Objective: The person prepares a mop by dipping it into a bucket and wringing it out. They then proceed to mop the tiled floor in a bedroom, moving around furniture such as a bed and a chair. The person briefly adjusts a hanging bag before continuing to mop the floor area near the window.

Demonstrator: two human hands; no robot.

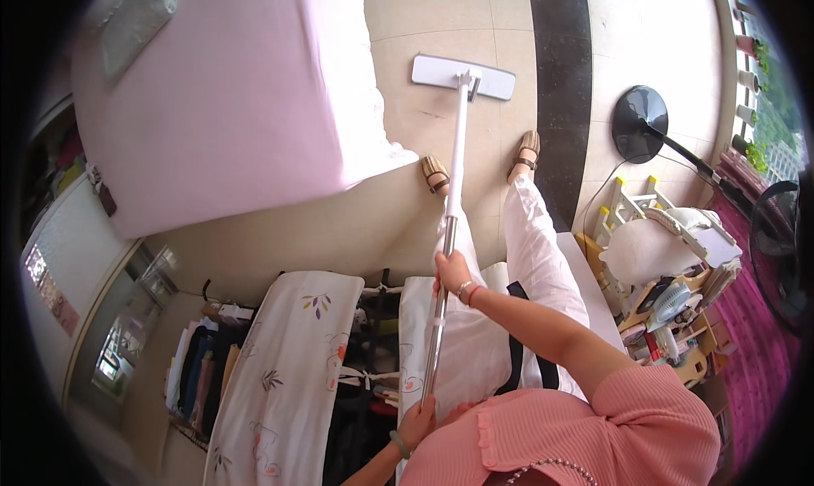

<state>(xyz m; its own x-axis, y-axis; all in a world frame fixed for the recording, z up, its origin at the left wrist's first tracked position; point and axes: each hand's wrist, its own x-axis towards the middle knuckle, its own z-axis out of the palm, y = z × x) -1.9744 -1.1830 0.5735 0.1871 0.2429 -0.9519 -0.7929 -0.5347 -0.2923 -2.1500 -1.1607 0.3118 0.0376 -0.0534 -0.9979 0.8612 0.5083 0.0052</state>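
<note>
A flat mop slants away from me, its white upper pole joined to a shiny metal lower one. My right hand grips the pole about midway, wearing a bracelet and a red cord at the wrist. Lower on the metal pole, close to my body, my left hand is wrapped round it, with a green bangle on that wrist. The wide white mop head lies on the tiled floor, beyond my sandalled feet. Its underside is hidden.
A bed with a pink sheet stands at left. A dark floor strip runs at right, beside a black fan base. A stepladder and cluttered shelf are at lower right. Fabric-covered racks stand at lower left.
</note>
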